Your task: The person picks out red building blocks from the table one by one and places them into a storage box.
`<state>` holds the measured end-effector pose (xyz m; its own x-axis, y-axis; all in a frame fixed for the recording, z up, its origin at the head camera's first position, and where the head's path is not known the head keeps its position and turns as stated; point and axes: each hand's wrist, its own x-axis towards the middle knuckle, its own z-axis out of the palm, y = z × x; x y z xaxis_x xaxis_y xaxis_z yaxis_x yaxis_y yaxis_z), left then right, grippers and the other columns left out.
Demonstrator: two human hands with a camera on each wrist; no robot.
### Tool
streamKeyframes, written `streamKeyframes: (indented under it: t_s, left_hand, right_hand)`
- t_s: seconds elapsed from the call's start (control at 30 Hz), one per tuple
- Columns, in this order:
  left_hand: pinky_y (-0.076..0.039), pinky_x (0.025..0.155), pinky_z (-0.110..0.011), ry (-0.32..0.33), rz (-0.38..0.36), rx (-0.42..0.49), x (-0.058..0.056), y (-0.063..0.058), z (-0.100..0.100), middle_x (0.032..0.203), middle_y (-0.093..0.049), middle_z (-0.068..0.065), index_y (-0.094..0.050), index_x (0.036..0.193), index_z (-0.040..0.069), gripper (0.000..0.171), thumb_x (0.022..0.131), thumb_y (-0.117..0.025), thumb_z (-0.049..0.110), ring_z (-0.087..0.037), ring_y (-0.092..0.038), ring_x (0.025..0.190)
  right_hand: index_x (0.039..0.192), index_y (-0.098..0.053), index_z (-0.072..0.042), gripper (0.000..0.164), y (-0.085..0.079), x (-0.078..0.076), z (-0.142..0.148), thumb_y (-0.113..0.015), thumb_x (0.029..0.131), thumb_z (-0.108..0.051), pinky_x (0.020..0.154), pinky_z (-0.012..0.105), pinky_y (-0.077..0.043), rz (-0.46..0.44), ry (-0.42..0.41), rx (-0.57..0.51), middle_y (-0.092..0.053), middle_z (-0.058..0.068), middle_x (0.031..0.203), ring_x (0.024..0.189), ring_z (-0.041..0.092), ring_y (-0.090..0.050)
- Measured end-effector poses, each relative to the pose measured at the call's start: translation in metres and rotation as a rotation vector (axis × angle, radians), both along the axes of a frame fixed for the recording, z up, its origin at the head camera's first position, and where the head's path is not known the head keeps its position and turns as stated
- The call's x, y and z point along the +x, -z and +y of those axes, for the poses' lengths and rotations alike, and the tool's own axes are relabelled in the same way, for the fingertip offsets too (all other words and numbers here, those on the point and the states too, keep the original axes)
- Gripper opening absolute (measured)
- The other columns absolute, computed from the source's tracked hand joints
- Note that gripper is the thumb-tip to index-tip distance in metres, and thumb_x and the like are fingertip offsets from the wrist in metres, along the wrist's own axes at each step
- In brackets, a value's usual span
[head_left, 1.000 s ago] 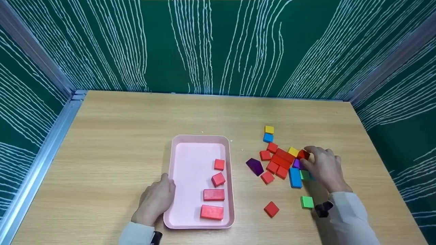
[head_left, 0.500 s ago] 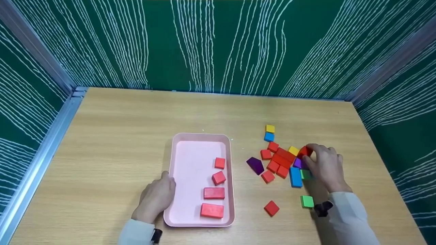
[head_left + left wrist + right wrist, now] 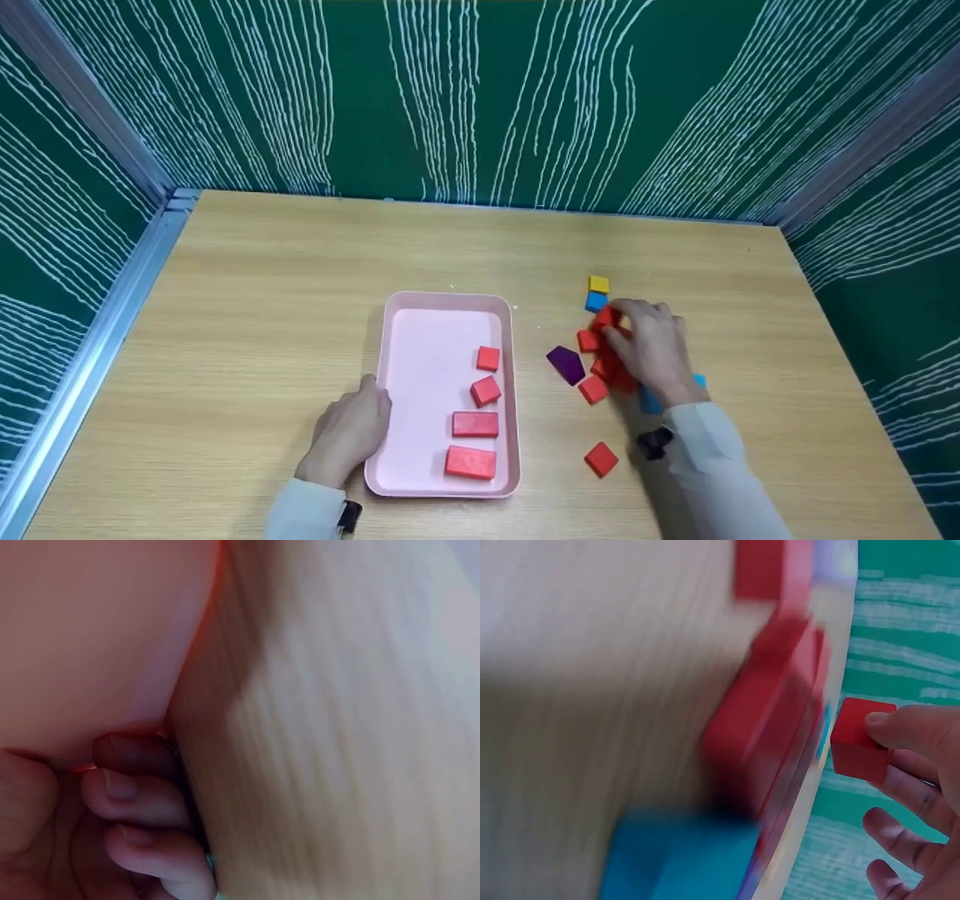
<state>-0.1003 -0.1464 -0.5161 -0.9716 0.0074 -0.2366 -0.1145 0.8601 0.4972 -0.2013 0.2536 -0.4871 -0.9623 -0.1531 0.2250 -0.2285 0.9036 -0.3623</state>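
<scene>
My left hand grips the left side of the pink tray. In the left wrist view, its curled fingers lie against the tray's edge. Several red blocks sit along the tray's right side, among them a long one. My right hand pinches a red block between thumb and fingers, raised over the pile right of the tray. Under that hand lie more red blocks, partly hidden by it. A blue block shows beneath the wrist.
Left of the pile lies a dark purple block. Behind it, a yellow block touches a blue block. A lone red block lies nearer the front. Green walls with white lines border the wooden table.
My right hand has taken up the red block from the pile's right end and carried it left over the other red blocks. My left hand stays at the tray.
</scene>
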Motion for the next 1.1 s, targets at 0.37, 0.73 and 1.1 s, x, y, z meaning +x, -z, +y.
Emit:
streamKeyframes:
  t_s: [0.37, 0.73, 1.1]
  left_hand:
    - [-0.044, 0.059, -0.045, -0.001, -0.001, 0.015, -0.001, 0.0, 0.002, 0.076, -0.056, -0.012, -0.051, 0.118, -0.003, 0.03, 0.105, -0.042, 0.022, -0.031, -0.06, 0.069]
    - [-0.045, 0.059, -0.048, 0.004, 0.021, 0.008, -0.002, 0.0, 0.002, 0.077, -0.06, -0.016, -0.052, 0.122, -0.005, 0.033, 0.105, -0.042, 0.022, -0.034, -0.063, 0.07]
    - [-0.042, 0.054, -0.044, -0.013, 0.015, 0.015, 0.001, 0.0, 0.0, 0.07, -0.052, -0.01, -0.052, 0.11, 0.0, 0.025, 0.105, -0.042, 0.022, -0.028, -0.056, 0.062]
  right_hand:
    - [0.131, -0.064, -0.01, 0.048, -0.016, -0.008, -0.088, -0.08, 0.087, -0.022, 0.097, 0.052, -0.036, -0.042, -0.139, -0.027, -0.065, 0.01, 0.125, 0.111, 0.03, -0.052]
    - [0.127, -0.067, -0.01, 0.047, -0.01, -0.01, -0.133, -0.083, 0.084, -0.021, 0.088, 0.044, -0.04, -0.022, -0.199, 0.04, -0.068, 0.008, 0.118, 0.101, 0.026, -0.053]
    - [0.127, -0.066, -0.015, 0.046, 0.009, -0.012, -0.146, -0.081, 0.087, -0.03, 0.084, 0.044, -0.034, -0.08, -0.221, 0.124, -0.07, 0.004, 0.115, 0.096, 0.024, -0.048]
